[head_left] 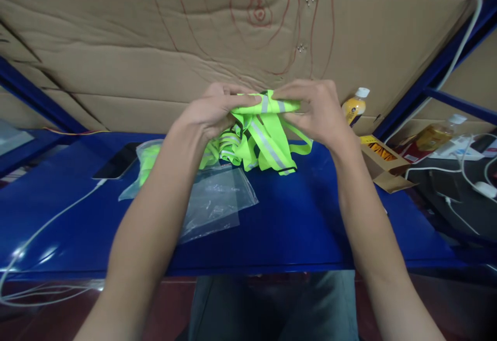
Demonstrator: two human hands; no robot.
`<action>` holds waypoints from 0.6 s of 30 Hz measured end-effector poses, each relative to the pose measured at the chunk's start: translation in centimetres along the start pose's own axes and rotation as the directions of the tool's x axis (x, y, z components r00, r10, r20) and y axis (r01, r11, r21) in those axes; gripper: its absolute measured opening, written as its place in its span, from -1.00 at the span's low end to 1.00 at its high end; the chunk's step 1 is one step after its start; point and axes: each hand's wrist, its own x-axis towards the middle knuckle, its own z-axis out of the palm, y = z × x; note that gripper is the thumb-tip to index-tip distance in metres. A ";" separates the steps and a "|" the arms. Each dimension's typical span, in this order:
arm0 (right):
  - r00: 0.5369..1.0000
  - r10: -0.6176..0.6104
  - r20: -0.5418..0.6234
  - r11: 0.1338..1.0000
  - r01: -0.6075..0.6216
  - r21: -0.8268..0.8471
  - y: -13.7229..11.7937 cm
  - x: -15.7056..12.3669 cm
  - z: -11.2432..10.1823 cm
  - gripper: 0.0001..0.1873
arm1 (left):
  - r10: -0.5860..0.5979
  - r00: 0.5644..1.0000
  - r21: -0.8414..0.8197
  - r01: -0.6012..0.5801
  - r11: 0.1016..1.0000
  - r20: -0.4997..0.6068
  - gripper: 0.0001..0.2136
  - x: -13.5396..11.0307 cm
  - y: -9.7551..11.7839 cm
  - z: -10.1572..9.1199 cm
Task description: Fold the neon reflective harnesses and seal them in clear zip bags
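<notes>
Left grip (215, 107) and right grip (319, 107) pinch neon webbing (274, 107) between them, some hanging below.

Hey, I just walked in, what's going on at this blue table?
A person is gripping a bundle of neon reflective straps between the left hand and the right hand, with loose lengths trailing below. Nearer the person, a clear plastic bag lies on the blue tabletop. Another bag with neon material inside is partly hidden by the left forearm. An open cardboard box sits off to the right.
</notes>
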 end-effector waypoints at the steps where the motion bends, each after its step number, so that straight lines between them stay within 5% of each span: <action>1: 1.000 0.007 0.011 1.000 -0.007 0.019 0.1 0.0 0.0 -0.73 | -0.003 1.000 -0.029 0.003 1.000 -0.009 -0.66 0.0 0.1 0.0; 8: 0.995 0.074 0.067 0.978 -0.086 0.190 1.6 -0.4 -1.2 -0.30 | 0.225 0.970 0.145 -0.237 0.961 0.097 -0.44 -0.3 0.1 -0.1; 18: 0.935 0.148 0.321 0.922 -0.248 0.296 2.2 -1.0 -1.7 -0.50 | 0.347 0.900 0.320 -0.421 0.849 0.263 -0.46 -0.7 0.2 1.2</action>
